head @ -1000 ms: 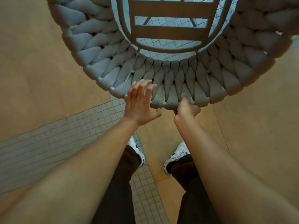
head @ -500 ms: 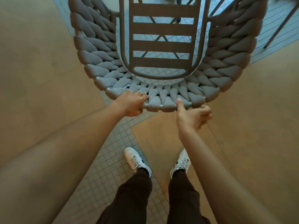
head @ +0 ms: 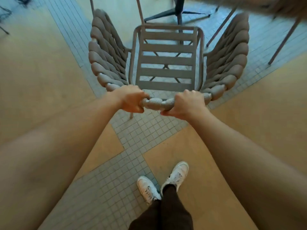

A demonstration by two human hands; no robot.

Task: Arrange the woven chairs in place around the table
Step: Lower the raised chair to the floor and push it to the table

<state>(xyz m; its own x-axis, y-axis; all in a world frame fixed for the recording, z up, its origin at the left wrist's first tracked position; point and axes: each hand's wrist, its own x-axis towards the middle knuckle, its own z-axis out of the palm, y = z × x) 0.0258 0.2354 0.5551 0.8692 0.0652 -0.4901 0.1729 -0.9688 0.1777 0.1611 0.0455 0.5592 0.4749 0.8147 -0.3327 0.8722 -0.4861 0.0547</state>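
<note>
A grey woven chair [head: 167, 63] with a slatted seat and thick braided back stands in front of me, seen from above and behind. My left hand [head: 131, 99] is closed around the top of its backrest [head: 157, 103] on the left. My right hand [head: 187, 103] grips the same woven rim on the right. The dark table base [head: 178, 10] with spreading feet stands just beyond the chair's front edge. The tabletop edge [head: 249, 4] shows blurred at the top right.
Thin legs of another chair [head: 282, 42] slant down at the right. More dark chair legs [head: 5, 12] show at the top left. The floor has tan slabs and bands of small grey tiles [head: 141, 135]. My white shoes [head: 166, 181] stand behind the chair.
Both hands went from reaching and touching the backrest to gripping it firmly. The chair has moved away from me toward the table base, and the view has pulled back.
</note>
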